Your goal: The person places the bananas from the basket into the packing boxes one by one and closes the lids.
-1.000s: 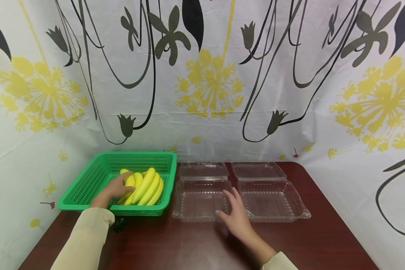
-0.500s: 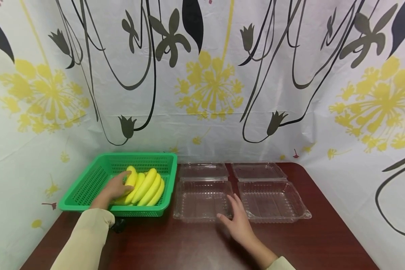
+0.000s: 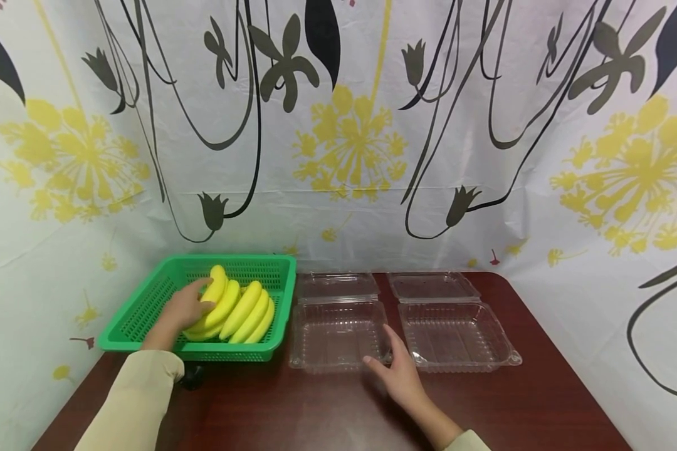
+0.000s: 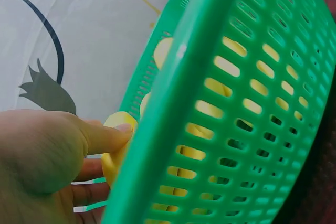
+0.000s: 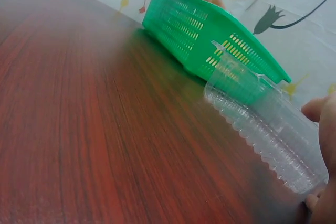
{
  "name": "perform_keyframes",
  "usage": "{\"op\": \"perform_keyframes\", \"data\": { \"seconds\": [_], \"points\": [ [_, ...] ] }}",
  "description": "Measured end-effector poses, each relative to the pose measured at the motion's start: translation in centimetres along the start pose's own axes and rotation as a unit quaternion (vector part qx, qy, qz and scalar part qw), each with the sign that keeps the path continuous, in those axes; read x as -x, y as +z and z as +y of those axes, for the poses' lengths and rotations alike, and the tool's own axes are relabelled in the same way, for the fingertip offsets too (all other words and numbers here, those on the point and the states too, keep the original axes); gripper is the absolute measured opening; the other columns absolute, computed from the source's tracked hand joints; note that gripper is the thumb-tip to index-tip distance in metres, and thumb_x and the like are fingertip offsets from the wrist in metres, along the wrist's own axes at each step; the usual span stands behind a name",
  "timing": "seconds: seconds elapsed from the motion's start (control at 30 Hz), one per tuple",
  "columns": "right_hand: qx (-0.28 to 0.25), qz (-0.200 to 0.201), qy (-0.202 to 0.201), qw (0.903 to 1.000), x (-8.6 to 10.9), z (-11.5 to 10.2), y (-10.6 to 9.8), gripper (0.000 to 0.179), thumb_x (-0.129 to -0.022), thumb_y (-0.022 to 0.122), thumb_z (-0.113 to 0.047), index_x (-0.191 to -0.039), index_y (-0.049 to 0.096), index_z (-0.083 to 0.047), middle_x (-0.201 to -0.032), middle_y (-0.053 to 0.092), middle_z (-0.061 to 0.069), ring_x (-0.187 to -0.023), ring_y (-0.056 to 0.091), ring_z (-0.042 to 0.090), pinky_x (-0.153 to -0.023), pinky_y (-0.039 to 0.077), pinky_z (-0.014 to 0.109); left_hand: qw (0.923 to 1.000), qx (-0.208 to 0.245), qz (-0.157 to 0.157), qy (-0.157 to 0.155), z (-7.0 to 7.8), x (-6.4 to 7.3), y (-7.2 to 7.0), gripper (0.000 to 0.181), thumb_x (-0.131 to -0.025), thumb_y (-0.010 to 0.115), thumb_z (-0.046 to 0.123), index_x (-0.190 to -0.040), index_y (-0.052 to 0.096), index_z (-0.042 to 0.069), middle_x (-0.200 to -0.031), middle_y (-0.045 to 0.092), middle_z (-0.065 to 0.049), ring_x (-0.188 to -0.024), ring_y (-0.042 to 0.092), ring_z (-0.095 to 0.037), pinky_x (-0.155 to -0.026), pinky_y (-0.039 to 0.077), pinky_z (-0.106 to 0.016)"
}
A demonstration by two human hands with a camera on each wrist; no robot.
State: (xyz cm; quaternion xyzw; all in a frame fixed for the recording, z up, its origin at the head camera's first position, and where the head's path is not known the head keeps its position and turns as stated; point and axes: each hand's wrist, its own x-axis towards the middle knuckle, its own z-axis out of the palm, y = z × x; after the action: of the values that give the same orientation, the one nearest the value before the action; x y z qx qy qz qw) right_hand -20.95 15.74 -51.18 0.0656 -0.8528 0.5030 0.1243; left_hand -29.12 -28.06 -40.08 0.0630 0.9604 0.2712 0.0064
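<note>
Several yellow bananas (image 3: 248, 313) lie in a green plastic basket (image 3: 130, 346) at the left. My left hand (image 3: 183, 307) reaches over its front rim and grips the leftmost banana (image 3: 217, 283), thumb on the near side. In the left wrist view the thumb presses on that banana (image 4: 113, 121), the other fingers partly hidden behind. Whether the gripped banana is joined to its neighbour is hidden. My right hand (image 3: 400, 373), fingers fairly straight, touches the right front side of a clear plastic clamshell container (image 3: 338, 338). Its lid (image 3: 338, 286) lies folded back.
A second clear clamshell container (image 3: 457, 335) stands open to the right, its lid (image 3: 433, 285) also folded back. Everything stands on a dark red-brown wooden table (image 3: 293, 413). A patterned cloth (image 3: 338, 232) hangs behind and at the sides.
The left hand has drawn the leftmost banana up and left, opening a gap to the right-hand bananas. My right hand moved slightly down, and the near container shifted slightly left.
</note>
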Motion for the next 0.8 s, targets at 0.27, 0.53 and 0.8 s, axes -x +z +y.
{"op": "perform_keyframes", "data": {
  "seconds": [0.27, 0.53, 0.8],
  "points": [
    [-0.002, 0.0, 0.028, 0.9996, 0.0, 0.3, 0.0, 0.08, -0.084, 0.077, -0.028, -0.15, 0.035, -0.011, -0.149, 0.035, 0.025, -0.132, 0.036, 0.049, -0.101, 0.031, 0.065, 0.9975, -0.06, 0.035, 0.014, 1.2, 0.3, -0.8, 0.059, -0.098, 0.058, 0.021, -0.148, 0.034, 0.001, -0.127, 0.052, -0.033, -0.101, 0.057, -0.046, -0.071, 0.045, -0.052],
    [-0.008, 0.0, 0.037, 0.9993, 0.0, 0.6, 0.0, 0.081, -0.083, 0.077, -0.028, -0.15, 0.034, -0.012, -0.151, 0.034, 0.023, -0.134, 0.034, 0.047, -0.103, 0.03, 0.065, 0.9926, -0.087, 0.076, 0.038, 3.2, 0.5, -1.5, 0.058, -0.097, 0.059, 0.021, -0.149, 0.036, 0.006, -0.131, 0.052, -0.03, -0.104, 0.055, -0.05, -0.082, 0.04, -0.064],
    [-0.001, 0.013, 0.024, 0.9996, 0.1, 0.5, 0.1, 0.08, -0.082, 0.078, -0.028, -0.149, 0.037, -0.012, -0.147, 0.039, 0.024, -0.13, 0.039, 0.048, -0.1, 0.033, 0.065, 0.9879, -0.092, 0.107, 0.064, 4.9, 0.5, -1.5, 0.057, -0.096, 0.06, 0.018, -0.148, 0.039, 0.009, -0.126, 0.057, -0.027, -0.099, 0.058, -0.045, -0.08, 0.039, -0.062]
  ]
}}
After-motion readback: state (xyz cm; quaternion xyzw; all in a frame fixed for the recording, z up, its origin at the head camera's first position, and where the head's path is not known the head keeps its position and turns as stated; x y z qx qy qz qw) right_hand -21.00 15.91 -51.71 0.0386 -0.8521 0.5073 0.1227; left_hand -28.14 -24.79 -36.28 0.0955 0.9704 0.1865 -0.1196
